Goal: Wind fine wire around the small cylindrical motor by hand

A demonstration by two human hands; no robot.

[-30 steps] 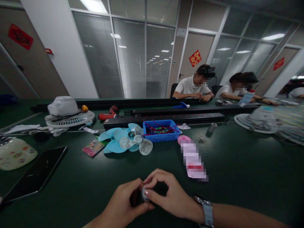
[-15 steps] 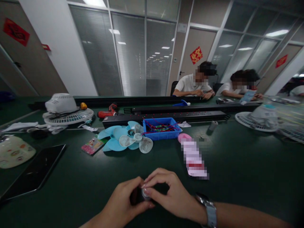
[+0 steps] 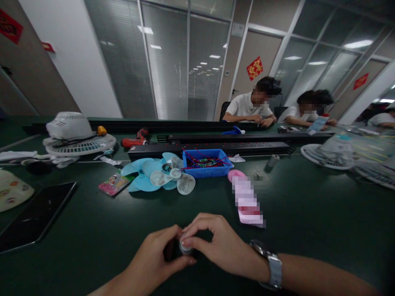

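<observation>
Low in the head view, both of my hands meet over the dark green table. My left hand grips a small dark part from the left. My right hand, with a metal watch on its wrist, pinches a small round silver-white cap at the part's end with thumb and forefinger. Most of the part is hidden by my fingers. Further back lie light blue and clear fan blades and a blue tray of red and green wires.
A dark tablet lies at the left, a pink phone to the right of centre. White fan grilles stand at the left and right. A red drill and long black power strips lie behind. Two people sit across the table.
The view has shifted slightly so the table things sit further left and higher. My hands stay together on the small part, with the right fingers turning a little on the cap.
</observation>
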